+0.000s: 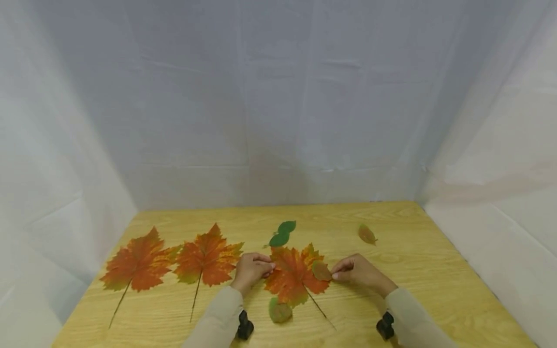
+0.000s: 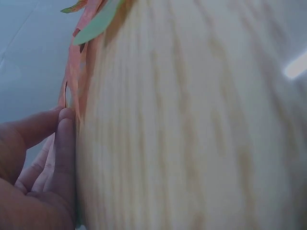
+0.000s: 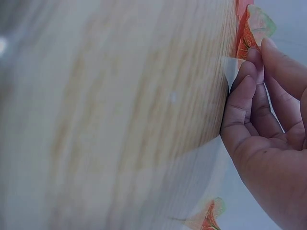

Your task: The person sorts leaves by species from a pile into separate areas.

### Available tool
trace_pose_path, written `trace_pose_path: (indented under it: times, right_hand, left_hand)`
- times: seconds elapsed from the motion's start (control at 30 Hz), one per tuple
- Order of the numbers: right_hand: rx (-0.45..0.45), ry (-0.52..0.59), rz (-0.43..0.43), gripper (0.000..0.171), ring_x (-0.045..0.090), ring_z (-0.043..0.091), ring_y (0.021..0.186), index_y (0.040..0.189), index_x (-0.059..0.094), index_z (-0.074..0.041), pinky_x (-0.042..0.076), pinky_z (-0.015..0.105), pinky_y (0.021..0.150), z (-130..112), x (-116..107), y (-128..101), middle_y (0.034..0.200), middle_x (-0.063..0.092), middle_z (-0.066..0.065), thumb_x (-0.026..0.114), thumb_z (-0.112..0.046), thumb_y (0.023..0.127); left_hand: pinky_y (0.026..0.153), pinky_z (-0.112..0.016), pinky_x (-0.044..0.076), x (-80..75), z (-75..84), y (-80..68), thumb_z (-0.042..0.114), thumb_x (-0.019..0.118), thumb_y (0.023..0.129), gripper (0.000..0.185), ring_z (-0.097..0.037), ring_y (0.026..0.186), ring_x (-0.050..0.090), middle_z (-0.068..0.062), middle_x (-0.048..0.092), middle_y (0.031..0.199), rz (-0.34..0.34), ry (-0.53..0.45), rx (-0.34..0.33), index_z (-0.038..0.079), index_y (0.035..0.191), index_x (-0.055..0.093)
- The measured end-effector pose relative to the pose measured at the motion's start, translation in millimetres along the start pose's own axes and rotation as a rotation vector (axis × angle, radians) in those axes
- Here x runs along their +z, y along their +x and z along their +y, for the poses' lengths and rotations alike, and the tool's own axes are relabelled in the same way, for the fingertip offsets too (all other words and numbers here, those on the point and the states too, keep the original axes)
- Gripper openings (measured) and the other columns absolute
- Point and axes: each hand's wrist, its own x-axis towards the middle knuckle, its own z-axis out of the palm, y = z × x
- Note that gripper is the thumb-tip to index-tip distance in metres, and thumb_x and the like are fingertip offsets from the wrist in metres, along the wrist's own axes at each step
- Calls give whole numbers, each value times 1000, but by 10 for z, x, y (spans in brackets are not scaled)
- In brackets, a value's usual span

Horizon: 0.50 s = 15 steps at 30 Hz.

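From the head camera we see a wooden table (image 1: 404, 270) bearing three large orange-red maple leaves in a row; our left hand (image 1: 251, 270) rests its fingertips on the left edge of the rightmost maple leaf (image 1: 292, 275), fingers bent and pressed onto it, while our right hand (image 1: 358, 270) pinches a small brownish leaf (image 1: 321, 270) that overlaps the maple leaf's right lobe. A pair of green leaves (image 1: 282, 234) lies just beyond that maple leaf, a greenish round leaf (image 1: 280, 311) beside its stem, and another brown leaf (image 1: 367, 234) well apart to the right. In the left wrist view, blurred, our fingers (image 2: 64, 143) lie flat against the table with the orange leaf edge (image 2: 74, 72) above them. In the right wrist view, our fingertips (image 3: 247, 79) close together on a pale leaf edge (image 3: 231, 67), orange leaf behind.
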Motion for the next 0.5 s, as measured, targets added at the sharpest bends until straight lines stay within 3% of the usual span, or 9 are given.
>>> trace_pose_path:
  times: [0.27,0.5]
  right_hand:
    - [-10,-10,24,23,64,19,89,103,73,-2,54,27,74,14,-37,-2,100,71,11,70,-19,88]
    - [-11,-62,182,30,64,25,96,110,70,-2,54,39,84,-76,-325,-57,105,68,10,67,-25,91]
  left_hand:
    - [63,-30,58,2,6,-3,2,73,82,24,-17,69,68,-13,72,81,7,12,2,-10,100,65]
    - [63,-30,58,9,4,-2,2,74,81,23,-18,68,68,-15,72,80,7,8,15,-11,99,66]
